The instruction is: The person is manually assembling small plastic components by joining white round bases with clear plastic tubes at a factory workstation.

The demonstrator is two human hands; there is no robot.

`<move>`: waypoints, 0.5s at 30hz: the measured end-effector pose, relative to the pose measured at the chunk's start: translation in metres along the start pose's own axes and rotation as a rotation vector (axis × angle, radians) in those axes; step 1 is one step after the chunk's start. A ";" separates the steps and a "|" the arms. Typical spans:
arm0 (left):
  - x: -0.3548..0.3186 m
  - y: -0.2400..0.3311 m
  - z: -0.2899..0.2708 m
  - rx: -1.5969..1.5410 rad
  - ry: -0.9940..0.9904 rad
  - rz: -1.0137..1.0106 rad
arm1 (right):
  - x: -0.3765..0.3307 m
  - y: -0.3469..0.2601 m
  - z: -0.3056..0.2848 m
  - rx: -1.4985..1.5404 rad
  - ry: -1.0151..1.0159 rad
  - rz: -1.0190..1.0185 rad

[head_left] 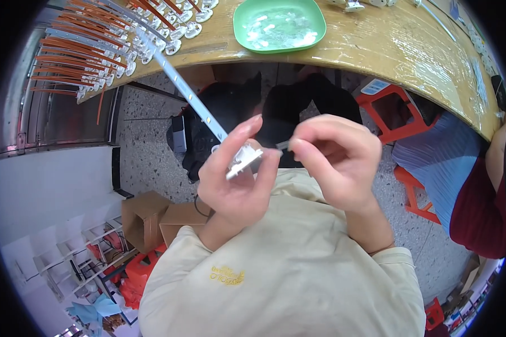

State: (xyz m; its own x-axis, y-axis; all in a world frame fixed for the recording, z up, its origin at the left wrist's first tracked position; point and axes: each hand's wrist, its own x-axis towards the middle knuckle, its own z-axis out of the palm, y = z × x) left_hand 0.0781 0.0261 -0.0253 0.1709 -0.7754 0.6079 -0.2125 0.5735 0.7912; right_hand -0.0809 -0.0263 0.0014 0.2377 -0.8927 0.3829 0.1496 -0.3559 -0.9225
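My left hand [230, 194] is closed around a white plastic base [244, 164], held just above my lap. From this base a narrow LED strip [191, 98], pale blue with small yellowish lights, runs up and left to the table. Close beside it, my right hand [343, 160] pinches a small clear piece [282, 145] between thumb and forefinger. That piece points toward the left hand's fingertips; whether it touches the base I cannot tell. A green tray [238, 31] of small clear and white parts stands on the table in front of me.
Many white bases with orange strips [84, 48] crowd the wooden table's [371, 42] left end. Below are orange stools [396, 135] and cardboard boxes [143, 219]. At the right sits another person with a dark red sleeve [478, 208].
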 end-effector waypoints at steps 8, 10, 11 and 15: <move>-0.005 0.015 -0.004 -0.170 -0.096 -0.040 | -0.022 -0.010 0.012 -0.304 0.084 -0.548; -0.002 0.022 -0.011 -0.185 -0.158 -0.118 | -0.023 -0.008 0.016 -0.310 0.097 -0.578; -0.002 0.028 -0.007 -0.234 -0.082 -0.183 | -0.024 -0.007 0.017 -0.312 0.101 -0.577; -0.006 0.024 -0.004 -0.293 -0.084 -0.189 | -0.023 -0.006 0.020 -0.313 0.108 -0.573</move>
State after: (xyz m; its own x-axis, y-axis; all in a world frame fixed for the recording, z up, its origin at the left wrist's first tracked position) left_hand 0.0754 0.0457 -0.0095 0.0989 -0.8868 0.4514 0.1027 0.4603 0.8818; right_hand -0.0682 0.0018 -0.0013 0.1032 -0.5550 0.8254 -0.0664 -0.8319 -0.5510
